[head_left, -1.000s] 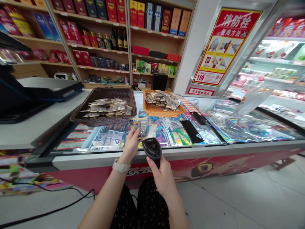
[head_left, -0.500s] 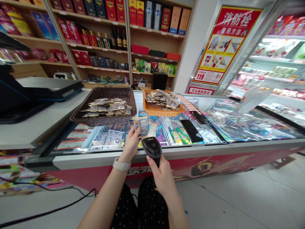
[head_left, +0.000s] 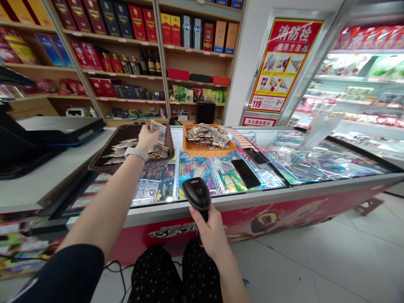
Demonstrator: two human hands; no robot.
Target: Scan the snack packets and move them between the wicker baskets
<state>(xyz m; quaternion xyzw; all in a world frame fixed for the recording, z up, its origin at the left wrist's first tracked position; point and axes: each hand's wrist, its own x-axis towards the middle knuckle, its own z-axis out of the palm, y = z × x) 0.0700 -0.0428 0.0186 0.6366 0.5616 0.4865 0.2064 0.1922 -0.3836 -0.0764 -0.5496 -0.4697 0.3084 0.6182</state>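
My left hand (head_left: 147,139), with a pale watch band at the wrist, is closed on a small flat packet (head_left: 159,129) with a tan edge and dark contents. It holds the packet above the dark brown wicker basket (head_left: 105,145), where several similar packets (head_left: 121,150) lie loose. My right hand (head_left: 211,229) grips a black barcode scanner (head_left: 197,193) by its handle in front of the freezer's edge. To the right of the dark basket, an orange wicker basket (head_left: 206,153) holds a heap of similar packets (head_left: 205,136).
Both baskets stand on the glass-topped chest freezer (head_left: 227,200). Two black phones lie on the glass, the nearer phone (head_left: 246,173) at the front. A clear plastic bag (head_left: 320,132) sits further right. At left is a counter (head_left: 28,187) with a flat black device (head_left: 63,128).
My left hand has moved from beside the scanner, up and left to the dark basket, with a packet in its fingers. My right hand keeps the scanner in nearly the same place.
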